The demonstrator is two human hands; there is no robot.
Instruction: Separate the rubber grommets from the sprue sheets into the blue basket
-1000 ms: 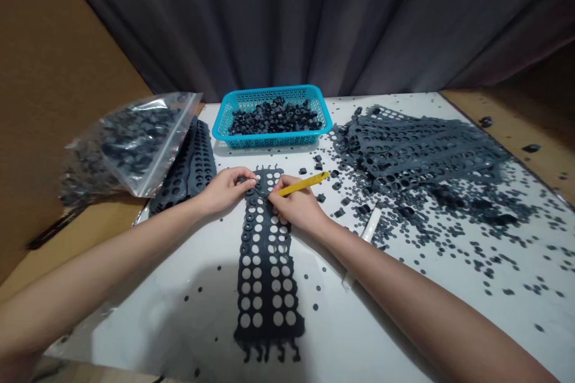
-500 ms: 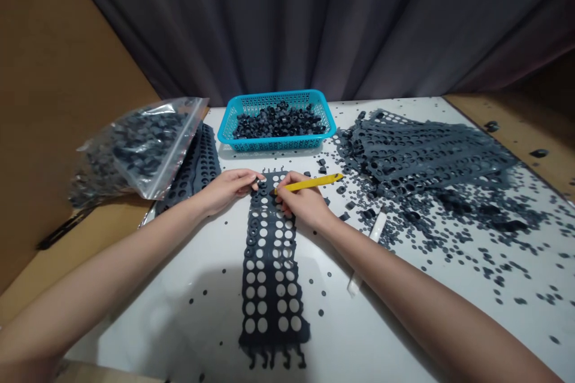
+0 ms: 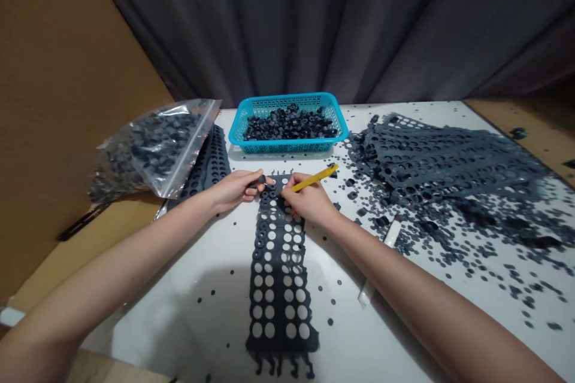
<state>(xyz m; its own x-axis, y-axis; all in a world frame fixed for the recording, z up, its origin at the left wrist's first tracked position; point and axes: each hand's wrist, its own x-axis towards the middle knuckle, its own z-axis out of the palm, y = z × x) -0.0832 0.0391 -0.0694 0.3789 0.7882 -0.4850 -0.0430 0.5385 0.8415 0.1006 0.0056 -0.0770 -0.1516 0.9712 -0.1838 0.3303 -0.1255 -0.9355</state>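
A long dark rubber sheet with rows of round holes lies lengthwise in front of me. Several small black rings sit along its left column. At the sheet's far end, my left hand pinches a small black rubber piece between thumb and fingers. Just to its right, my right hand grips a yellow pen-like tool like a pencil, its lower end down near the sheet. Fingers hide part of that tip, so whether it touches the rubber is unclear.
Behind the sheet stands a blue basket of small black pieces. A clear zip bag of similar pieces leans at left over perforated sheets. More sheets are piled at right, among scattered black discs. A white strip lies by my right forearm.
The whole view has shifted, so things appear farther right. The black piece now shows more plainly at my left fingertips. The yellow tool is tilted more steeply.
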